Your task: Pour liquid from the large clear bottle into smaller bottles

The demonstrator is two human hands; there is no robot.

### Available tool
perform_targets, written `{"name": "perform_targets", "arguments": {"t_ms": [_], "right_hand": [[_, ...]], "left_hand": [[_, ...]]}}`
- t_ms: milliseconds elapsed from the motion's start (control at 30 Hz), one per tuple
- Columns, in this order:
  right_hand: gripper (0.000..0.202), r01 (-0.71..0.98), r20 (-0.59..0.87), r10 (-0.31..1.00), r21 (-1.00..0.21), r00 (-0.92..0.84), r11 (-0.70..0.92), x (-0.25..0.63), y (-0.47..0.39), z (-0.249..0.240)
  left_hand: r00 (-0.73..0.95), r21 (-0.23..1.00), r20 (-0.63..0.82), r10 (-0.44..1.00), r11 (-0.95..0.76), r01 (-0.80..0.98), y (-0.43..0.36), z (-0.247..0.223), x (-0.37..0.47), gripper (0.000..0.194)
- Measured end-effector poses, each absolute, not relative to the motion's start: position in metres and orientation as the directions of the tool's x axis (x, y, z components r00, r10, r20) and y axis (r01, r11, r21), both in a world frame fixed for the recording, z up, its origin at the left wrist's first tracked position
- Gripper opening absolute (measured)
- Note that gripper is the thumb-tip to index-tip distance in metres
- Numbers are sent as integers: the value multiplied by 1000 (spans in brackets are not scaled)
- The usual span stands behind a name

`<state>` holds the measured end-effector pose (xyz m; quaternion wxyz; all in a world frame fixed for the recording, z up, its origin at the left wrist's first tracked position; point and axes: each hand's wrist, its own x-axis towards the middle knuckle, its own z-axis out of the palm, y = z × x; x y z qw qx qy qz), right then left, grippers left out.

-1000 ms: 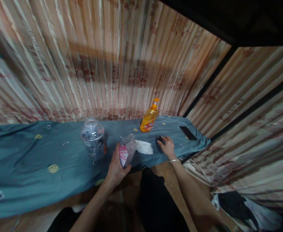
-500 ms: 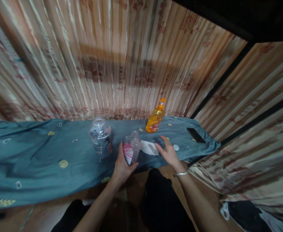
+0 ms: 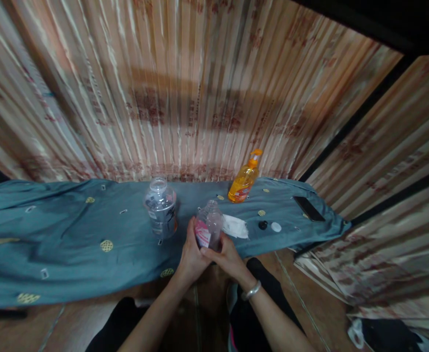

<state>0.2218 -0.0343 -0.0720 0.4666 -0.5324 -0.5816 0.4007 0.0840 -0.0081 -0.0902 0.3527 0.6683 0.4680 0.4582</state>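
From where I stand, a small clear plastic bottle with a pink-and-white label (image 3: 203, 233) sits right between the person's two hands, at the near edge of the blue-green cloth-covered surface (image 3: 71, 230). The left hand (image 3: 193, 256) curls around its left side, fingers along the label; the right hand (image 3: 229, 254) closes in from the right, thumb across the lower front, so neither is nearer: both touch it. Its long axis runs close to upright, open neck up and pointing away from the body; whether the base rests on the cloth, I can't tell. Just beyond the right hand lies a crumpled white tissue (image 3: 235, 227), and farther right a small round black cap (image 3: 262, 225) beside a flat white disc (image 3: 276, 227). Left of the hands, well within reach, stands a larger clear, wide-bodied plastic bottle (image 3: 160, 210); behind and to the right is an orange pump bottle (image 3: 243, 185).
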Motion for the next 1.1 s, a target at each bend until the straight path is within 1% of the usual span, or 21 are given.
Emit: {"name": "perform_targets", "arguments": {"t_ms": [100, 167, 200, 233, 300, 367, 467, 533, 600, 700, 767, 833, 900, 933, 967, 1067, 1100], "right_hand": [[48, 228, 108, 994, -969, 27, 99, 223, -38, -75], [43, 240, 132, 988, -965, 84, 108, 230, -35, -72], [44, 257, 155, 980, -959, 127, 118, 236, -32, -68], [45, 297, 187, 965, -946, 183, 127, 244, -28, -64], [50, 431, 262, 916, -895, 304, 113, 263, -16, -53], [54, 542, 307, 866, -839, 394, 51, 282, 0, -45], [56, 613, 346, 861, -788, 374, 50, 302, 21, -44], [58, 604, 322, 882, -796, 345, 54, 307, 29, -54], [56, 572, 288, 894, -819, 342, 44, 307, 33, -69], [46, 535, 218, 924, -845, 315, 17, 304, 31, -90], [42, 502, 191, 928, -865, 321, 5, 303, 28, -97], [43, 470, 198, 918, -882, 345, 14, 306, 26, -99], [46, 444, 223, 896, -896, 384, 33, 310, 26, -97], [48, 440, 235, 888, -897, 396, 41, 313, 27, -95], [48, 441, 241, 881, -897, 408, 41, 315, 27, -94], [47, 468, 210, 893, -884, 399, -2, 316, 26, -94], [47, 481, 196, 901, -876, 387, -16, 315, 26, -95]], "left_hand": [[186, 870, 368, 911, -408, 278, -11, -101, 84, 110], [219, 841, 424, 878, -472, 265, -13, -106, 81, 115], [230, 819, 456, 860, -507, 270, -14, -107, 78, 114], [232, 797, 482, 845, -533, 283, -15, -108, 74, 108], [197, 783, 503, 842, -540, 308, -15, -106, 64, 89], [134, 789, 499, 856, -513, 339, -14, -102, 53, 68], [54, 792, 493, 869, -473, 385, -10, -94, 35, 56], [8, 792, 491, 871, -451, 411, -7, -87, 21, 51], [-77, 789, 504, 860, -421, 447, -4, -81, 5, 46], [-204, 803, 482, 852, -336, 492, 2, -77, -21, 50], [-307, 828, 476, 824, -303, 471, 8, -80, -34, 60], [-356, 870, 436, 826, -286, 401, 14, -87, -40, 72], [-411, 936, 319, 854, -216, 276, 20, -97, -38, 86], [-424, 961, 249, 871, -168, 218, 23, -102, -36, 93], [-420, 969, 217, 881, -141, 204, 27, -107, -33, 99], [-399, 976, 164, 902, -88, 200, 35, -118, -22, 112], [-386, 976, 154, 910, -80, 203, 38, -120, -19, 113]]}}
